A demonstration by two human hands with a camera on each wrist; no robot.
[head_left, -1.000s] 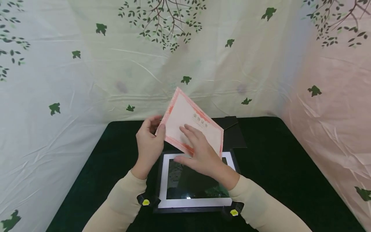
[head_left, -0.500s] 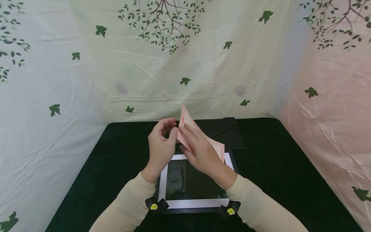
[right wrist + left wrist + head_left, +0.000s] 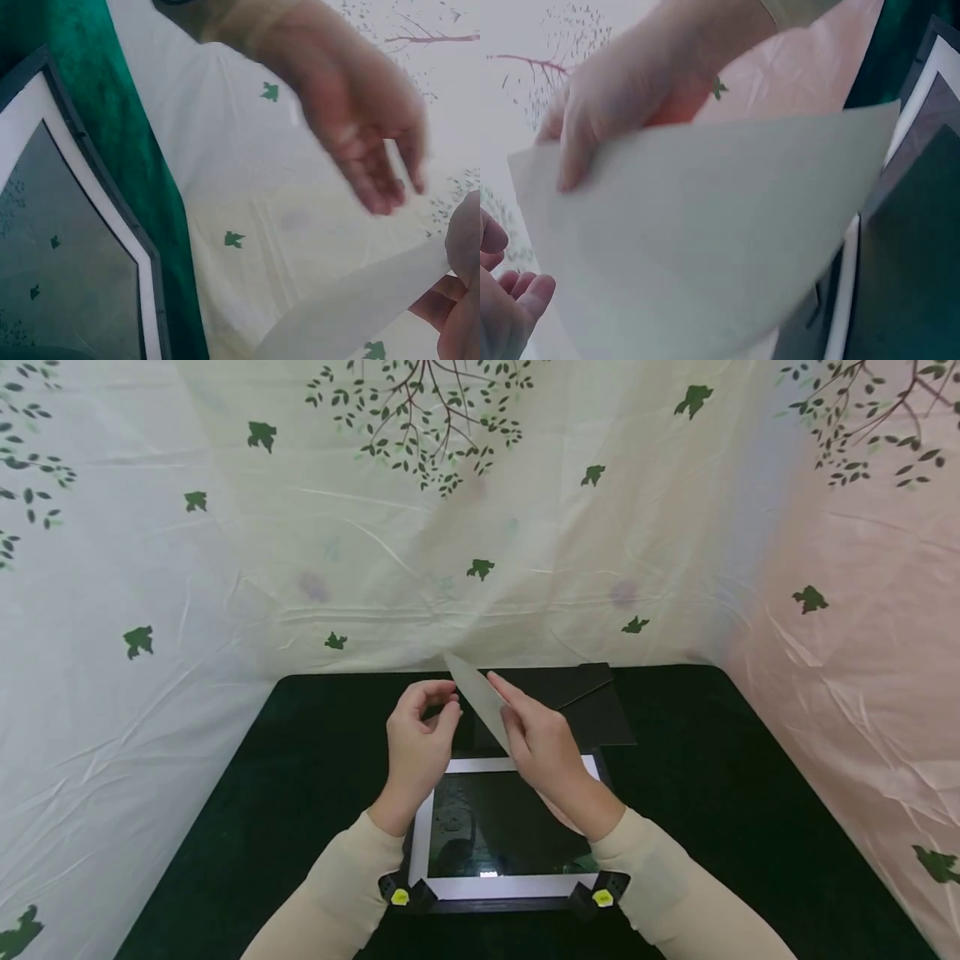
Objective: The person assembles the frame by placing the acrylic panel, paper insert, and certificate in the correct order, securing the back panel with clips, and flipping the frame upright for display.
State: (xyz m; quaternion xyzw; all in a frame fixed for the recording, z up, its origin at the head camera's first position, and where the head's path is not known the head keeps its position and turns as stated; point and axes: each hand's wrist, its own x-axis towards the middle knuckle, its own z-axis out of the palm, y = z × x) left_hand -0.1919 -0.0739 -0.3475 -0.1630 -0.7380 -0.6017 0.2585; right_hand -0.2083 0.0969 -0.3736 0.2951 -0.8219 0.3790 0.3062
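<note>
Just above the 12 o'clock edge of a picture frame (image 3: 517,887), a sheet of paper (image 3: 477,693) was held aslant in the air, its top corner aimed at 11 o'clock and its lower end running toward 5 o'clock. The side in sight was plain, pale grey with a faint green cast, smooth and thin, with neat corners and a lower edge that bowed gently in the left wrist view. At the paper's 3 o'clock, the right hand (image 3: 551,747) grasped it, thumb on the plain side and fingers behind. At its 9 o'clock, the left hand (image 3: 420,739) was close beside the edge, fingers and thumb loosely bent with a gap between them, its grip slack and holding nothing. The frame, with a black border, white mat and dark glossy middle, lay on a dark green tablecloth (image 3: 712,793). At 1 o'clock from the frame's centre lay a black envelope (image 3: 592,714); farther off at 12 hung a pale curtain (image 3: 360,577) printed with green leaves.
</note>
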